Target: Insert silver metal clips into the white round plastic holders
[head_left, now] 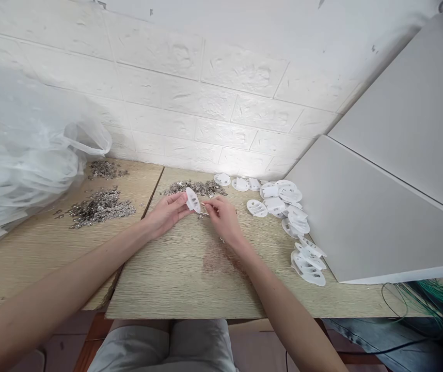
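Observation:
A white plastic disc (192,200) with small metal parts on its face is tilted up between the fingers of my left hand (168,214). Just right of the disc, my right hand (223,219) pinches the end of a thin, light-coloured item whose tip points at the disc; its full shape is too small to make out. Behind both hands lies a heap of small metal parts (194,188), with a few loose pieces below my right fingertips. Similar white discs (273,205) lie in a loose group to the right.
More metal parts (101,208) are heaped on the left board. A large clear plastic bag (24,155) holding white pieces stands at the far left. A grey panel (384,206) borders the right side, with green wires (430,297) below it. A white brick-patterned wall (214,108) rises behind.

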